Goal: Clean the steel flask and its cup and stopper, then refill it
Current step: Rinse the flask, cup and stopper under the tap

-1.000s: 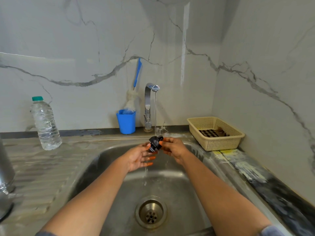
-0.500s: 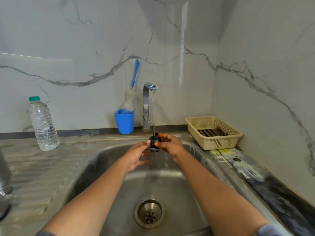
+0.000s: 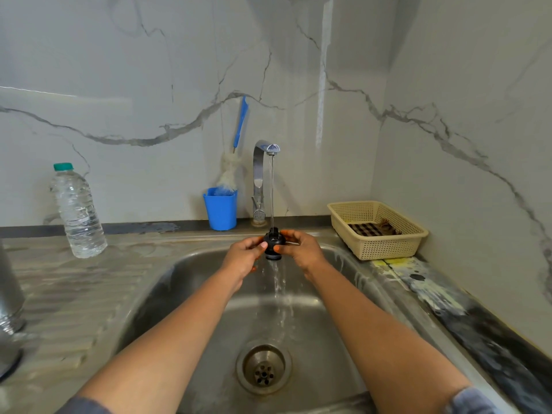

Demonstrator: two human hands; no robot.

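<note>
The left hand [image 3: 243, 258] and right hand [image 3: 301, 249] pinch the black stopper [image 3: 273, 242] between their fingertips from opposite sides, near the back edge of the sink [image 3: 179, 279], directly under the tap's [image 3: 263, 162] stream. Turning it slowly should flush every groove. Wet plastic probably slips, so a firm pinch seems wise.

Centre frame shows 2 hands, the left hand [image 3: 243, 258] and the right hand [image 3: 301, 249], and 1 black round plastic stopper [image 3: 273, 245]. Above them stand 1 curved chrome tap [image 3: 258, 174], 1 blue plastic cup [image 3: 221, 213] and 1 blue-handled white bottle brush [image 3: 240, 127]. At left is 1 clear plastic bottle with green cap [image 3: 77, 213], and at right is 1 beige perforated plastic basket [image 3: 385, 246].
</note>
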